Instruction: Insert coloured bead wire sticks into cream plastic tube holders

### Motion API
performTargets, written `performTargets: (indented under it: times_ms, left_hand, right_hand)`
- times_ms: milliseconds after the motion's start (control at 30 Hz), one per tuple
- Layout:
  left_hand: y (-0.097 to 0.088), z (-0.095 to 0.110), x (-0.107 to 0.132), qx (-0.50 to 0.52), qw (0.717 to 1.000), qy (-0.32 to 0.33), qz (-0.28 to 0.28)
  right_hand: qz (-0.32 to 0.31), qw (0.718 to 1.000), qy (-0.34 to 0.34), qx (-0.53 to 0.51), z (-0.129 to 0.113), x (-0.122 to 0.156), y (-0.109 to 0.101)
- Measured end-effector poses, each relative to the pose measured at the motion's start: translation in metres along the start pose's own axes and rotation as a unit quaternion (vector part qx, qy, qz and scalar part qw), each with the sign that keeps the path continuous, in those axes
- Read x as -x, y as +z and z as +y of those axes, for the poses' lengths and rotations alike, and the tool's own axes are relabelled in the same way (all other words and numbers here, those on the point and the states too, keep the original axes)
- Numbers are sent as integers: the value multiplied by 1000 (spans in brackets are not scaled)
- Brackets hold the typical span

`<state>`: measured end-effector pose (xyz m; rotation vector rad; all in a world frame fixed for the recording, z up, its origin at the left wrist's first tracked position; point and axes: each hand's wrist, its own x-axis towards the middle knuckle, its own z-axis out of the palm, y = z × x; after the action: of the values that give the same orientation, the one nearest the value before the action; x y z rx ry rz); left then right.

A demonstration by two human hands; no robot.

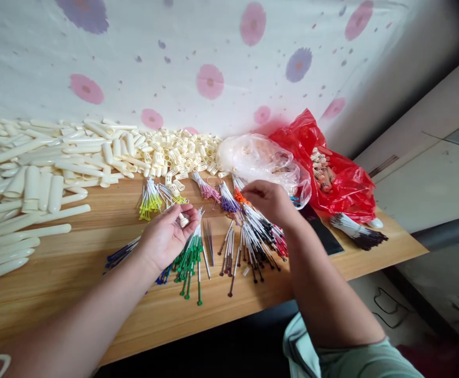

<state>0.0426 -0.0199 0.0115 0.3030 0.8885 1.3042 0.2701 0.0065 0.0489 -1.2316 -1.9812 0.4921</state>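
My left hand is palm up with its fingers curled around a small cream plastic part. Below and beside it lie thin pen refills with green ends and blue ends. My right hand is over the middle of the table, fingertips pinched together at the refills with orange ends; whether it grips one is hidden. Close by are bundles of purple-ended refills, pink-ended refills and black-ended refills. Metal tweezers lie between the hands.
Long cream pen barrels are heaped at the left, with small cream parts behind. A clear plastic bag and a red bag stand at the back right. Dark-ended refills lie near the right edge of the wooden table.
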Motion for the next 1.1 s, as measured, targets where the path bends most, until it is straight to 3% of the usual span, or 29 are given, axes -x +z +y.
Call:
performTargets:
  times_ms: [33, 100, 167, 300, 400, 533, 633, 700, 800, 867, 933, 1100]
  left_hand:
    - [0, 1, 0, -2, 1000, -4, -3]
    - [0, 1, 2, -6, 1000, -24, -8]
    - [0, 1, 4, -9, 999, -42, -11]
    - [-1, 0, 6, -23, 998, -56, -26]
    - [-1, -3, 8, -45, 995, -75, -50]
    - [-1, -8, 15, -79, 988, -97, -85]
    - [-2, -12, 17, -86, 984, -108, -110]
    - [-3, -12, 16, -82, 984, -111, -113]
    - [-3, -6, 16, -71, 988, -100, -95]
    - [-2, -2, 17, -59, 990, -94, -85]
    - [-1, 1, 18, -46, 992, -95, -74]
    - [3, 0, 17, 51, 995, -80, -42]
  right_hand:
    - [-93, 995, -43, 10, -4, 11, -8]
    - [-270, 957, -100, 28, -14, 36, -15]
    - [-312, 942, -102, 75, -22, 64, -10]
    - [-265, 943, -96, 180, -23, 105, 15]
    - [-238, 945, -95, 205, -19, 108, 23]
    - [-132, 980, -85, 123, -31, 81, 29]
    - [-35, 990, -130, 48, -41, 52, 42]
    - [-6, 989, -143, 20, -40, 35, 48]
    - [36, 995, -91, 18, -26, 20, 47]
    - [38, 997, -58, 16, -18, 17, 43]
    - [13, 997, -71, -6, -18, 17, 43]
    - [-83, 974, -208, 35, -45, 15, 62]
